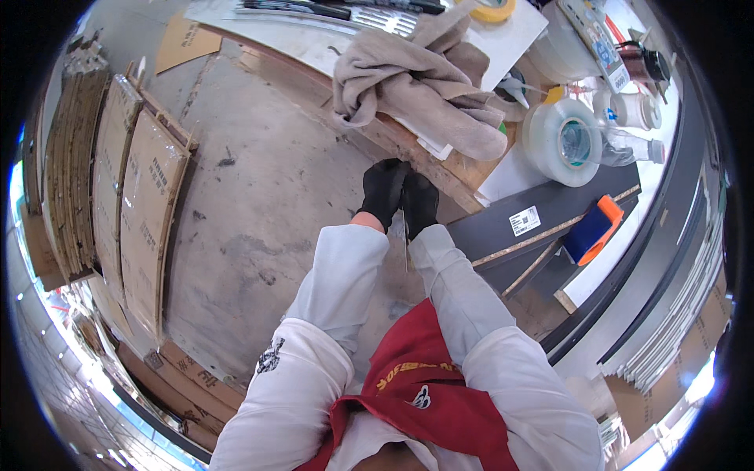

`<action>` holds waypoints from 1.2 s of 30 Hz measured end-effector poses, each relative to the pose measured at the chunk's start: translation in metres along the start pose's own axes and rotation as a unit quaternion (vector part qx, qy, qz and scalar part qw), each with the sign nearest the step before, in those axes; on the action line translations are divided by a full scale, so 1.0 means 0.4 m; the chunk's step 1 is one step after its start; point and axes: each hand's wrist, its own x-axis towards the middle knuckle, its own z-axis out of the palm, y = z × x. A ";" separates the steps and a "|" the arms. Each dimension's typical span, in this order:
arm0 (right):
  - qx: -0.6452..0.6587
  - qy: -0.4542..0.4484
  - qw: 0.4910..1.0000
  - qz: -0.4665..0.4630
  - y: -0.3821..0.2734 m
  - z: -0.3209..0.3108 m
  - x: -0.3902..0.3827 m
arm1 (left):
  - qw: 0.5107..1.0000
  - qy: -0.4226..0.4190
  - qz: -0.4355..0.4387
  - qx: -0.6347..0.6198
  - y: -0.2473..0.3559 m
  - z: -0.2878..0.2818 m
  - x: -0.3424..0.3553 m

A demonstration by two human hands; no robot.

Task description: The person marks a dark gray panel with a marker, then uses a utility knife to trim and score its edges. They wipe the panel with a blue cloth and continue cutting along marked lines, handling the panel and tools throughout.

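My left hand (382,191) and my right hand (419,200), both in black gloves, are closed and pressed together just in front of the wooden table edge (448,179). A thin, narrow item (406,253) shows below them, between my forearms; what it is, and which hand grips it, I cannot make out. Just beyond my hands, a crumpled greyish-brown cloth (416,86) lies on the table top over some white sheets.
Tape rolls (550,144), a plastic bottle (627,145) and markers (290,9) lie on the table. Dark boards (495,226) with an orange-and-blue tool (593,231) are at the right. Flat cardboard packs (149,220) stand at the left on the concrete floor (243,196).
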 end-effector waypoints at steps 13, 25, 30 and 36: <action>0.569 -0.660 0.400 0.283 -0.477 -0.094 -0.388 | 0.965 -0.003 0.148 -0.216 0.227 -0.408 -0.691; 0.031 -0.900 0.411 0.142 -0.598 -0.093 -0.941 | 0.836 0.498 0.224 0.047 -0.001 -0.445 -1.493; -0.220 -0.944 0.237 0.056 -0.560 -0.143 -1.276 | 0.703 0.667 0.247 0.008 -0.262 -0.379 -1.796; -0.183 -0.925 0.309 -0.121 -0.556 -0.068 -1.493 | 0.561 0.776 0.260 -0.123 -0.540 -0.304 -2.172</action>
